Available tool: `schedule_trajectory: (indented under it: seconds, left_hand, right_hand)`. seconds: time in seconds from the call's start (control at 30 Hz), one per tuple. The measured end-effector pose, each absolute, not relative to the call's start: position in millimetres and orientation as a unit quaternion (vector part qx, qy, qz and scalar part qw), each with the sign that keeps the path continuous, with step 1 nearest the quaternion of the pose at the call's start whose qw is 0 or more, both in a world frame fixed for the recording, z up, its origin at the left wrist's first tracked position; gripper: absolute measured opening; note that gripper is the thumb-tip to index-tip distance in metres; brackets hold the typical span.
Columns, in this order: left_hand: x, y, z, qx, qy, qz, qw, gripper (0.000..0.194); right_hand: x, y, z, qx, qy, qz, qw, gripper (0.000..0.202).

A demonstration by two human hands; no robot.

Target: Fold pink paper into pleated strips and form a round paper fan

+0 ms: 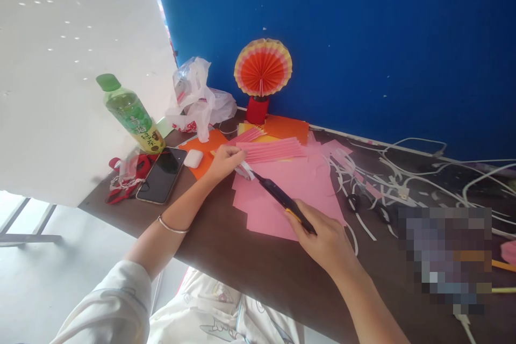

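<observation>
The left hand (223, 162) pinched the near end of a pleated pink paper strip (269, 150), fingers closed on its folds, pressing it down onto the dark brown worktop (250, 263). The right hand (324, 237) gripped a black-and-yellow utility knife (280, 199), fingers wrapped tight round the handle, and the blade end sat right at the pinched end of the pleats, just beside the left fingertips. Whether the blade actually touched the paper could not be told. Under both lay flat pink paper sheets (290, 193), with orange sheets (287, 127) further back.

Behind those stood a round folded paper fan (263, 67) in orange and yellow on a red stand (257, 109), close against the blue wall (363, 32). To the left, a green-capped drink bottle (131, 113) leaned, a dark smartphone (162, 174) lay face up, a white earbud case (193, 158) just beside it, and a crumpled plastic bag (199, 98) sat behind. Off to the right, black-handled scissors (365, 205) lay among white paper trimmings (363, 172) and white cables (463, 172). A thin bangle (172, 227) circled the left wrist.
</observation>
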State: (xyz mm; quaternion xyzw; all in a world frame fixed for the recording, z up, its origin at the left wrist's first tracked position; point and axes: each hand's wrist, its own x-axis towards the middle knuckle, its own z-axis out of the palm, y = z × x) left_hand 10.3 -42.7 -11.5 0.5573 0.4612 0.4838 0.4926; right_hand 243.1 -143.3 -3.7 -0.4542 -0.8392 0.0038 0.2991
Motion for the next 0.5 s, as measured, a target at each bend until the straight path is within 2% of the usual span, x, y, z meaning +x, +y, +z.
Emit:
schedule_trajectory:
  seconds: [0.2, 0.4, 0.5]
  left_hand:
    - [8.3, -35.6, -18.6, 0.532, 0.467, 0.509, 0.49, 0.043]
    - [6.4, -27.8, -33.7, 0.484, 0.448, 0.526, 0.537, 0.044]
    - [7.8, -30.1, -30.4, 0.518, 0.456, 0.523, 0.499, 0.047]
  right_hand:
    - [244.0, -142.9, -3.8, -0.455, -0.841, 0.016, 0.294, 0.014]
    - [245.7, -142.0, -5.7, -0.46, -0.837, 0.021, 0.297, 0.013]
    - [246.9, -141.9, -5.4, -0.464, -0.835, 0.024, 0.296, 0.012]
